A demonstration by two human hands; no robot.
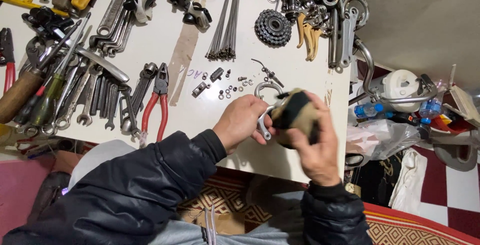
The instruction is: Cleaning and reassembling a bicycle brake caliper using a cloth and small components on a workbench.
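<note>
My left hand point(243, 123) grips a curved silver metal brake arm point(265, 112) over the near edge of the white table point(200, 110). Pressed against that part is a tan and black rag point(295, 112), bunched in my right hand point(315, 145). Another curved silver arm point(267, 87) lies on the table just beyond my hands. Small nuts, washers and bolts point(232, 86) are scattered beside it. Both my sleeves are black.
Red-handled pliers point(156, 102), many wrenches point(97, 95) and screwdrivers point(47, 95) cover the table's left. Spokes point(226, 20), a toothed sprocket cluster point(273, 26) and metal bike parts point(325, 20) lie at the back. Bottles point(367, 110), bags and clutter fill the floor at right.
</note>
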